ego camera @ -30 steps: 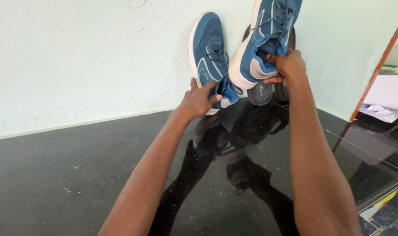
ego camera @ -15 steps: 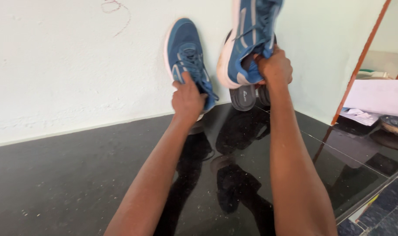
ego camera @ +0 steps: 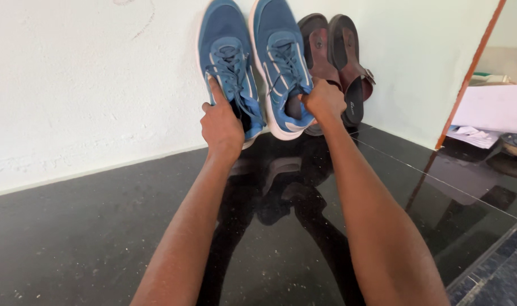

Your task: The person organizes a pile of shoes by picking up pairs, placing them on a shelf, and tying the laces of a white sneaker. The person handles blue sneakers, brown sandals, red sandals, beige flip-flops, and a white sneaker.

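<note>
Two blue sneakers lean toe-up against the pale wall, heels on the black floor. My left hand (ego camera: 221, 127) grips the heel opening of the left blue sneaker (ego camera: 223, 54). My right hand (ego camera: 323, 102) grips the heel collar of the right blue sneaker (ego camera: 278, 51). The two sneakers stand side by side, almost touching. Just right of them a pair of brown sandals (ego camera: 338, 51) leans on the same wall, close behind my right hand.
The glossy black floor (ego camera: 88, 226) reflects my arms. An orange door frame post (ego camera: 468, 73) stands at the right, with white papers (ego camera: 488, 116) on the floor beyond it. A dark tiled step edge (ego camera: 496, 272) runs along the bottom right.
My right hand has brought its sneaker down from the air and set it against the wall beside the left one. The sandals, hidden before, now show. My left hand stays on its sneaker.
</note>
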